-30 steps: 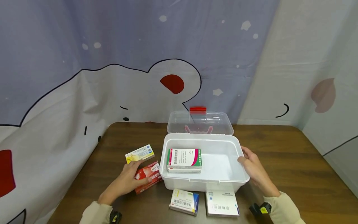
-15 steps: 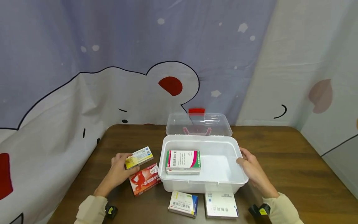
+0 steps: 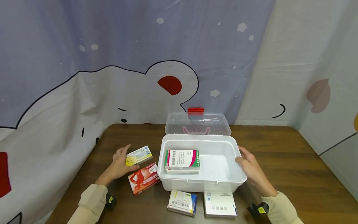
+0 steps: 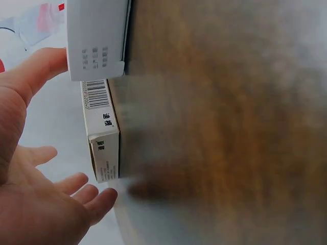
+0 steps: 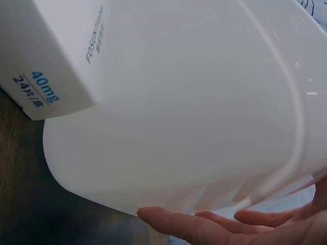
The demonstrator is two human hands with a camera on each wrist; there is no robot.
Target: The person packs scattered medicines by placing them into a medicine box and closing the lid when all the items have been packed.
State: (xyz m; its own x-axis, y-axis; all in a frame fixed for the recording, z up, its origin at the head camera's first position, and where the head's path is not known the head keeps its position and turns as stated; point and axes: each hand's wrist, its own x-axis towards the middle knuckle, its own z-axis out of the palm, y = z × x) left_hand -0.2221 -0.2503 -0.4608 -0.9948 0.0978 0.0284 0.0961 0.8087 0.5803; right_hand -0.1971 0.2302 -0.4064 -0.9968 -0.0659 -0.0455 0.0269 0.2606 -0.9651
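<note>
My left hand (image 3: 120,163) is spread around the left end of a yellow-and-white medicine box (image 3: 139,155) lying on the table. In the left wrist view its fingers stand apart beyond the end of that box (image 4: 104,138), while the thumb reaches up by the end of a nearer carton (image 4: 97,43). A red medicine box (image 3: 144,178) lies just in front. With thumb over the rim and fingers outside, my right hand (image 3: 251,169) holds the right wall of a white plastic storage box (image 3: 221,161). Inside, at left, rests a green-and-white medicine box (image 3: 182,159) on top of another carton.
The storage box's clear lid (image 3: 173,123) with a red latch leans open at the back. Before the box lie a white-and-blue medicine box (image 3: 182,202) and a larger white carton (image 3: 220,203) at its front wall. A printed curtain (image 3: 134,96) hangs behind the wooden table (image 3: 268,143).
My left hand has moved from the red box back and left to the yellow-and-white box, and its fingers have spread. The red box has shifted slightly left. The right hand keeps its hold.
</note>
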